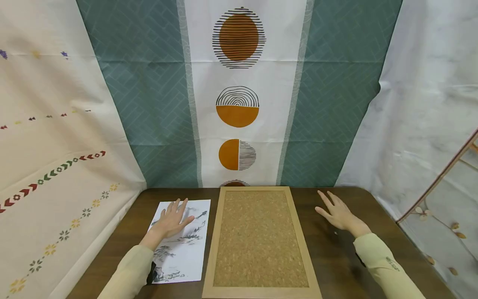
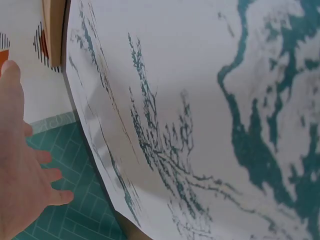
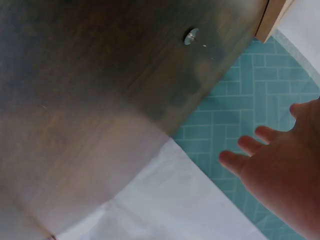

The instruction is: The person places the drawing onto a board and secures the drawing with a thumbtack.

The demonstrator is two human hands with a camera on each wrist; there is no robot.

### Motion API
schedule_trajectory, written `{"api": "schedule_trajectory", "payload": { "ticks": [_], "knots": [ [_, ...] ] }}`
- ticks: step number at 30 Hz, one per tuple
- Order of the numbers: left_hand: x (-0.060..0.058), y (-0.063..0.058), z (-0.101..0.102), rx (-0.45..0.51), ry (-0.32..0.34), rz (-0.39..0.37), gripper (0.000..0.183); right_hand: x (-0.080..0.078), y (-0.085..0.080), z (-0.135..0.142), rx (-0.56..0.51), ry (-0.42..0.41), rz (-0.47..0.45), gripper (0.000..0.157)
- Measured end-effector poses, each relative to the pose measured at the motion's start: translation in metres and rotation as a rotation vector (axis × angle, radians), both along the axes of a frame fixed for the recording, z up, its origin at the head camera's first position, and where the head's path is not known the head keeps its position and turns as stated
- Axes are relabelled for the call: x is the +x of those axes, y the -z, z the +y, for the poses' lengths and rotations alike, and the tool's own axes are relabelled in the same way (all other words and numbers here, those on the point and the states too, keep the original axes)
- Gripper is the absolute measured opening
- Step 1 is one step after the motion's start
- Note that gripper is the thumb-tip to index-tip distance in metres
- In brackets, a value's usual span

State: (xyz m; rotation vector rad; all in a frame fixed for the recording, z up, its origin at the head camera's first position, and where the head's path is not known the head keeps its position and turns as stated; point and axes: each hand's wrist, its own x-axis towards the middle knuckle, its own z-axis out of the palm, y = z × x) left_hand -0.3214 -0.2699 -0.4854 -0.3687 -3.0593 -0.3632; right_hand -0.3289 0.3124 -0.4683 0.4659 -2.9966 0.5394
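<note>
My left hand (image 1: 171, 222) hovers with spread fingers over a white sheet of paper (image 1: 196, 261) printed with an ink landscape of trees and hills. The left wrist view shows the print (image 2: 160, 150) close up, with nothing in that hand. A wood-framed cork board (image 1: 263, 236) lies flat between the hands, just right of the paper. To the board's right, my right hand (image 1: 341, 216) is held over the dark table, fingers extended and holding nothing. On the tabletop below it sits a small shiny metal piece (image 3: 191, 36), like a thumbtack.
The dark wooden table (image 1: 321, 257) carries the board and paper. A green and white patterned cloth (image 1: 246, 79) hangs behind its far edge. Cream embroidered fabric (image 1: 74, 178) borders the left side, and pale cloth (image 1: 422, 137) borders the right.
</note>
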Motion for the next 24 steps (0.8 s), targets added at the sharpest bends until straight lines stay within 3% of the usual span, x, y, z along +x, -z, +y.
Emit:
{"api": "schedule_trajectory", "payload": {
  "ticks": [10, 16, 19, 24],
  "knots": [
    [0.002, 0.003, -0.008, 0.017, -0.022, -0.042, 0.071, 0.005, 0.006, 0.015, -0.044, 0.003, -0.086, 0.069],
    [0.004, 0.004, -0.018, 0.034, -0.040, -0.034, 0.068, 0.009, 0.008, 0.025, -0.047, -0.002, -0.071, 0.065],
    [0.007, 0.004, -0.023, 0.029, -0.081, 0.005, 0.065, 0.012, 0.009, 0.030, -0.059, -0.020, -0.065, 0.063],
    [0.012, 0.002, -0.034, 0.081, -0.224, 0.050, 0.056, 0.013, 0.009, 0.040, -0.103, -0.047, -0.057, 0.058]
  ]
}}
